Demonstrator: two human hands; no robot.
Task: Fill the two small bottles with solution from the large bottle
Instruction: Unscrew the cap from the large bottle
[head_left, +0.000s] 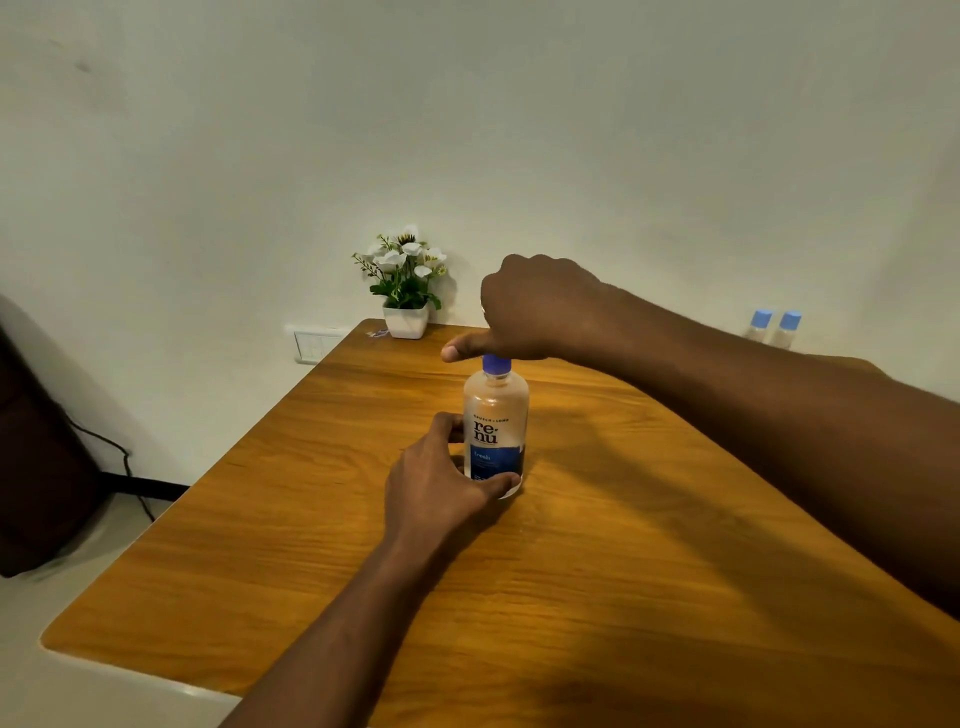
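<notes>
Left hand (447, 483) gripping large bottle (496, 426), flowerpot (406, 319) behind

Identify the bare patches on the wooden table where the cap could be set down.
Bare wood lies on the wooden table left of the large clear bottle, and between it and the white flower pot. The right side is crowded by the right hand and arm; the left hand holds the base.

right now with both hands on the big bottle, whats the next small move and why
Probably twist the blue cap off. The right hand sits over the cap, which looks still seated on the neck, while the left hand steadies the base of the large bottle standing upright on the table. Nothing can pour until it opens, and the two small bottles wait capped at the far right edge.
</notes>
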